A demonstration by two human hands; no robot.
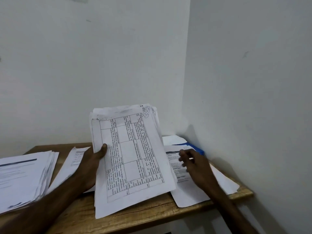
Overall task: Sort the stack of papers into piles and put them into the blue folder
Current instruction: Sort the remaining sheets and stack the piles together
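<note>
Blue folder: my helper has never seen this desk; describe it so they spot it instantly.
On the wooden table in the corner, look to the far right end by the wall. The blue folder pokes out from under printed sheets, beyond the right hand. Unlike those white sheets, it is bright blue.

Wooden bench (152,215) is set into a room corner. Behind the bench a plain white wall (94,65) is seen, faintly scuffed. Right of the bench a second white wall (253,81) is joined at the corner. Soft shadow is cast there, just above the bench. Grain is seen along the bench front.
</note>
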